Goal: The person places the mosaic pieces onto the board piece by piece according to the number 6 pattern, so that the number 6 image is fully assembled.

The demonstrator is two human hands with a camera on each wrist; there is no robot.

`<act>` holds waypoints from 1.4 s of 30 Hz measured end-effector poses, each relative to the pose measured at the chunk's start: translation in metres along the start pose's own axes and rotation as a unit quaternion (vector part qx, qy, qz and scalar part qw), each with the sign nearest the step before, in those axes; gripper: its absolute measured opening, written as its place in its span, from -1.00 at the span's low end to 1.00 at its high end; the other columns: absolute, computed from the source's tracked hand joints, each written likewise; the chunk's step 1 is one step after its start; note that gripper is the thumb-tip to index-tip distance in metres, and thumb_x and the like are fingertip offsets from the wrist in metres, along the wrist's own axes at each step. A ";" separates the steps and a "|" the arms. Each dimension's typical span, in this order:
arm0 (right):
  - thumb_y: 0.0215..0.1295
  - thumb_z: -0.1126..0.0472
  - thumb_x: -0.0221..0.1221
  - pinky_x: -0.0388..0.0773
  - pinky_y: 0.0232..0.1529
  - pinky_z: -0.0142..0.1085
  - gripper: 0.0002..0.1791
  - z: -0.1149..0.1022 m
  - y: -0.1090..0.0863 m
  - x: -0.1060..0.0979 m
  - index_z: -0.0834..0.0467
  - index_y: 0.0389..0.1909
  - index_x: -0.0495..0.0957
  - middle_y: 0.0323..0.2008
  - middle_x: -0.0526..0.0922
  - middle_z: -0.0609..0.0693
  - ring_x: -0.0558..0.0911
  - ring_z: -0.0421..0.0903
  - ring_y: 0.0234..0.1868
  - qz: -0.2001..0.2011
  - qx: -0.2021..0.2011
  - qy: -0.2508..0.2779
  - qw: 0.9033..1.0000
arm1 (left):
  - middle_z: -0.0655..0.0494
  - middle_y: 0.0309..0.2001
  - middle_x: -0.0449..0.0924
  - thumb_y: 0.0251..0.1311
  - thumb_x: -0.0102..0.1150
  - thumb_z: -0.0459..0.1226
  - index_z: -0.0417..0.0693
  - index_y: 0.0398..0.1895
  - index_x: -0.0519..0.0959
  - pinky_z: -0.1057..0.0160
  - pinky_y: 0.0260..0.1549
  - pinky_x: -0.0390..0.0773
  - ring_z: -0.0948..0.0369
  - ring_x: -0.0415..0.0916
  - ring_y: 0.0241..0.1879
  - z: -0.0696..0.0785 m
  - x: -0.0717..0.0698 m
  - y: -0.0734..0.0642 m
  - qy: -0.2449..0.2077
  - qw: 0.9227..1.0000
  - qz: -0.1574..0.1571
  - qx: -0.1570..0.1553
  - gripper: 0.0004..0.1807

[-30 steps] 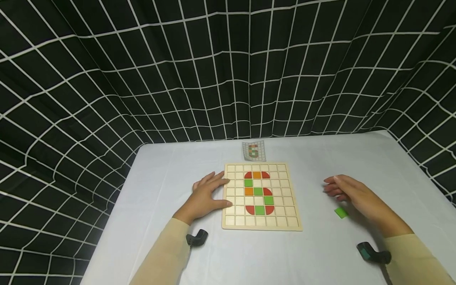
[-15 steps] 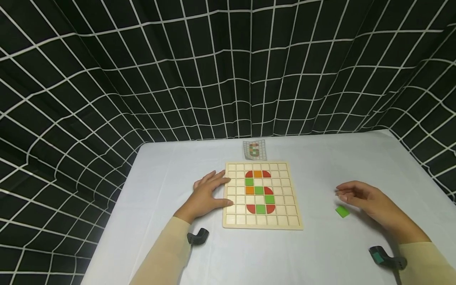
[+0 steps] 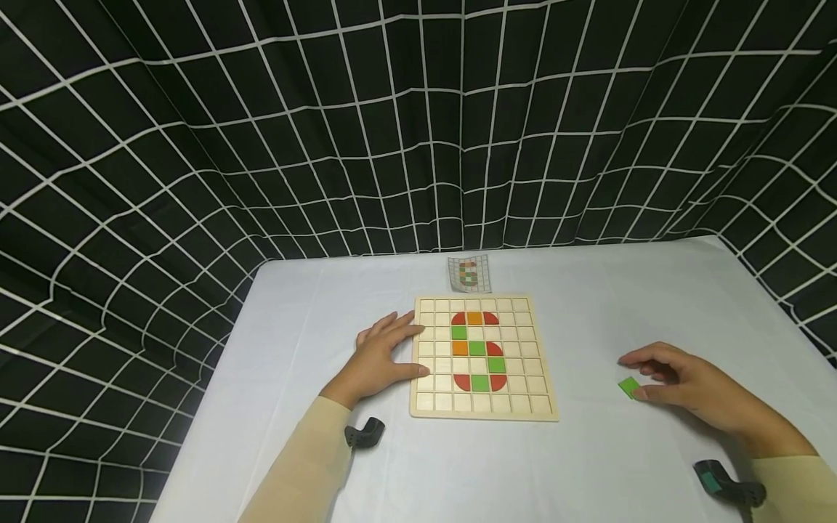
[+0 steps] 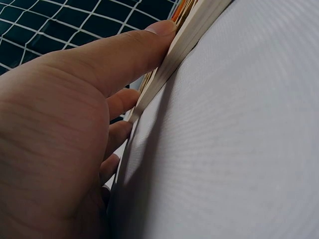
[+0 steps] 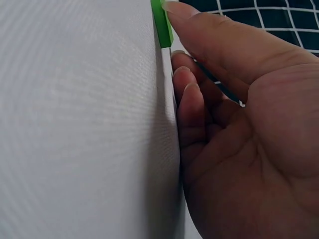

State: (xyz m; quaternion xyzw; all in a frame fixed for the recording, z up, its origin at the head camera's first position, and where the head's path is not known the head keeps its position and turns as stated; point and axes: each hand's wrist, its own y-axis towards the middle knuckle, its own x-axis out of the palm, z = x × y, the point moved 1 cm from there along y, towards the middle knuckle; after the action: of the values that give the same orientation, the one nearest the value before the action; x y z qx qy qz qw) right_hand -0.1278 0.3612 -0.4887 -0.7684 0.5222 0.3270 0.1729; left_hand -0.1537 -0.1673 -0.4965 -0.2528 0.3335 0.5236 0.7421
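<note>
A wooden grid board [image 3: 523, 405] lies flat, with red quarter-round, orange and green square tiles [image 3: 479, 383] set in its cells in a curved figure like a 5 or S. My left hand [image 3: 375, 363] rests spread on the board's left edge, thumb and index fingertips over the rim; the left wrist view shows the thumb [image 4: 124, 55] on that rim. To the right of the board, my right hand [image 3: 683, 381] is at a loose green square tile [image 3: 628, 386]. Its thumb touches the near side of the tile [image 5: 162, 25], while the index finger stands apart beyond it.
A small printed card [image 3: 468, 274] with a similar coloured pattern lies behind the board. The white-covered table [image 3: 314, 290] ends at a black curtain [image 3: 366, 145] with white grid lines. Dark wrist devices [image 3: 729, 485] sit at both sleeves.
My right hand has moved to the right and nearer, and its thumb has come down at the green tile. My left hand has stayed on the board's edge.
</note>
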 end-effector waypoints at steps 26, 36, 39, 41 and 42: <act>0.35 0.30 0.50 0.45 -0.30 -0.35 -0.78 -0.005 0.001 0.001 0.08 -0.12 0.64 -0.28 0.53 -0.05 0.48 -0.14 -0.25 0.006 0.046 -0.024 0.999 | 0.27 0.69 0.18 0.16 0.63 0.13 0.22 0.53 0.55 -0.18 0.49 -0.09 0.11 -0.12 0.70 -0.002 0.001 0.000 -0.008 1.000 0.002 0.007 -0.14; 0.50 0.26 0.39 0.45 -0.22 -0.44 -0.89 -0.001 0.003 0.000 0.12 -0.04 0.73 -0.21 0.64 -0.07 0.52 -0.20 -0.21 0.038 0.076 -0.057 0.995 | 0.25 0.69 0.18 0.16 0.63 0.13 0.21 0.53 0.56 -0.19 0.50 -0.11 0.09 -0.12 0.70 -0.001 0.000 0.000 -0.013 1.000 0.004 0.007 -0.15; 0.50 0.29 0.39 0.46 -0.21 -0.48 -0.89 -0.001 0.003 -0.001 0.15 -0.04 0.74 -0.20 0.68 -0.05 0.55 -0.20 -0.20 0.047 0.075 -0.039 0.995 | 0.26 0.69 0.17 0.17 0.63 0.14 0.22 0.53 0.55 -0.18 0.50 -0.12 0.10 -0.13 0.70 -0.001 0.000 0.000 -0.013 1.000 0.001 0.006 -0.15; 0.50 0.30 0.38 0.47 -0.21 -0.49 -0.90 -0.002 0.003 -0.001 0.18 -0.04 0.74 -0.20 0.69 -0.03 0.56 -0.20 -0.21 0.053 0.074 -0.029 0.995 | 0.26 0.69 0.17 0.17 0.63 0.14 0.22 0.53 0.55 -0.18 0.50 -0.11 0.09 -0.13 0.70 -0.002 0.000 0.000 -0.012 1.000 0.002 0.007 -0.15; 0.50 0.30 0.38 0.48 -0.22 -0.48 -0.90 -0.002 0.002 -0.001 0.19 -0.04 0.74 -0.20 0.69 -0.02 0.57 -0.19 -0.22 0.054 0.074 -0.025 0.995 | 0.27 0.69 0.17 0.17 0.63 0.14 0.22 0.54 0.55 -0.18 0.50 -0.11 0.10 -0.13 0.70 -0.002 0.000 0.000 -0.012 1.000 0.001 0.007 -0.15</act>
State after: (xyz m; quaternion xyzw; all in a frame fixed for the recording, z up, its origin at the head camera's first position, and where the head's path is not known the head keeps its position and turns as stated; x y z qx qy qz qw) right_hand -0.1297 0.3598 -0.4864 -0.7158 0.5813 0.3153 0.2243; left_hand -0.1544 -0.1686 -0.4973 -0.2409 0.3290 0.5249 0.7471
